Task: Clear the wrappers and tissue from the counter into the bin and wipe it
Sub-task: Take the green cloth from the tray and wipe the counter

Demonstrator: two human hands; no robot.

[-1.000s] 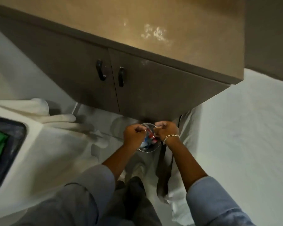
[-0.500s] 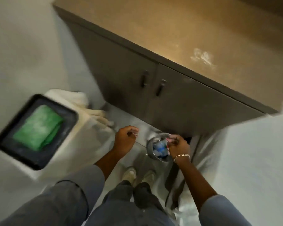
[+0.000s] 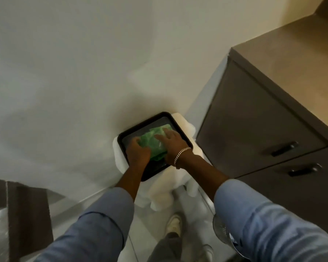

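A folded green cloth (image 3: 153, 144) lies in a black tray (image 3: 156, 115) on top of a white stand (image 3: 166, 188). My left hand (image 3: 138, 152) curls over the cloth's left edge. On its right half rests my right hand (image 3: 171, 143), flat with fingers spread, a chain bracelet on the wrist. The round bin (image 3: 220, 231) stands on the floor at lower right, mostly hidden behind my right sleeve. The brown counter (image 3: 293, 52) shows at upper right, with nothing visible on the part in view.
Grey cabinet doors (image 3: 254, 120) with two dark handles (image 3: 284, 148) stand under the counter, right of the stand. A white wall fills the left and top. A brown object (image 3: 27, 214) sits at lower left. My shoes (image 3: 173, 224) are on the pale floor.
I have turned left, away from the bin. Both hands left the bin and moved onto the green cloth in the tray. The bin now sits behind my right sleeve.
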